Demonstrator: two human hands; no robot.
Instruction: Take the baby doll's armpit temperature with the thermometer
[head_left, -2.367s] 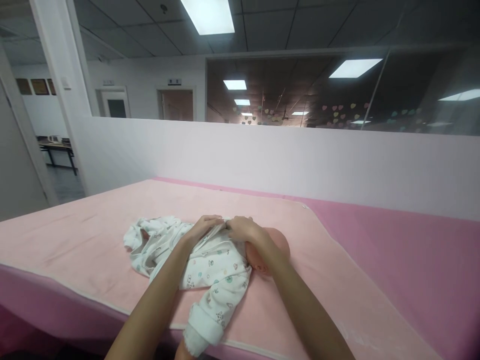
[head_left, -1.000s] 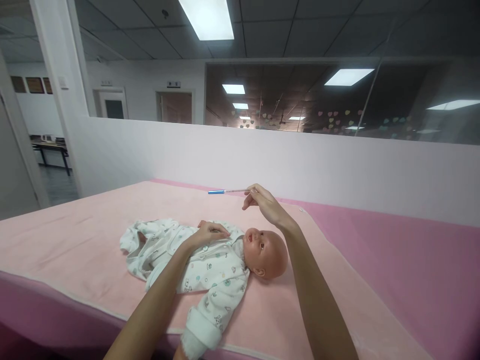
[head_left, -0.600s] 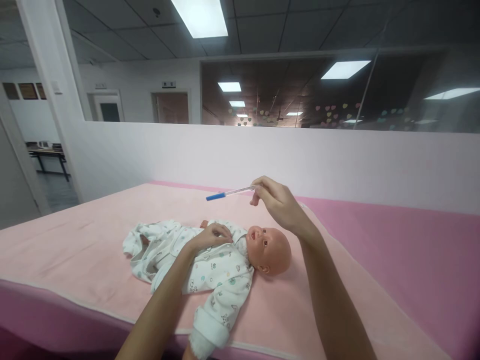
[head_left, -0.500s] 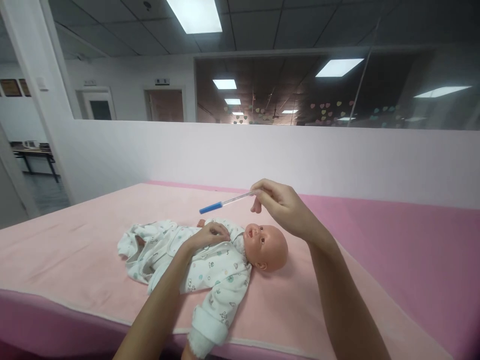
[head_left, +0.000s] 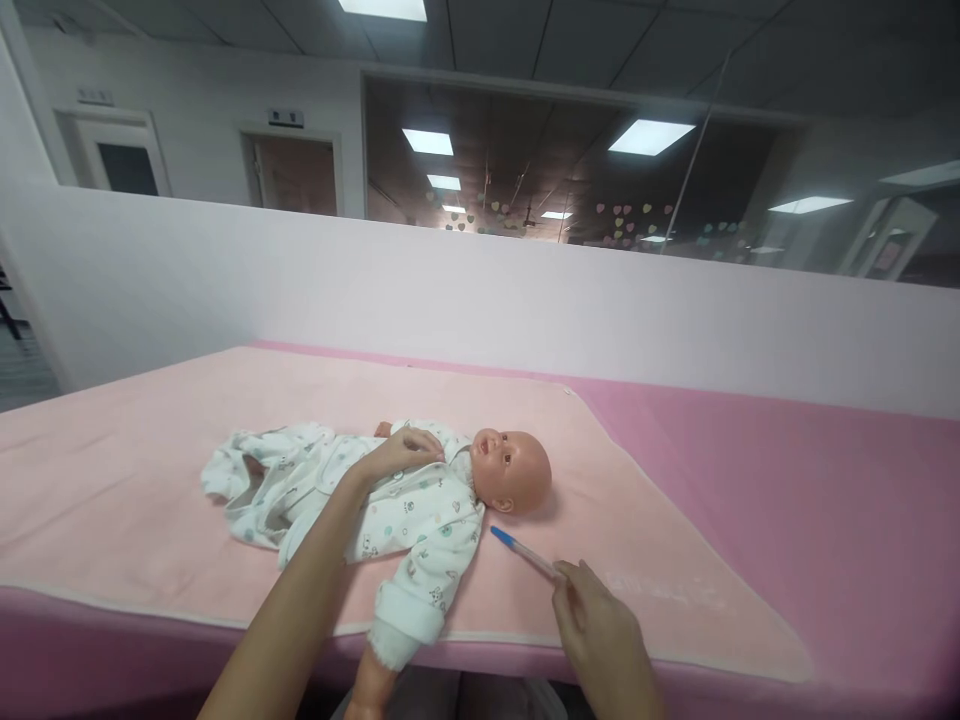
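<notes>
From where I stand, in the head view, the right hand point(head_left: 600, 630) has swung down from above the doll point(head_left: 427, 505) to its near side, pinching the blue-tipped stick point(head_left: 527, 555); that brings its blue end just beside the shoulder, low by the pink pad point(head_left: 622, 515). The left hand point(head_left: 399, 453) stays on the chest, grip unclear.

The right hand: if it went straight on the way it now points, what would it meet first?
The blue-ended stick in the right hand would probably meet the near sleeve of the baby doll first, though depth is unclear.
</notes>
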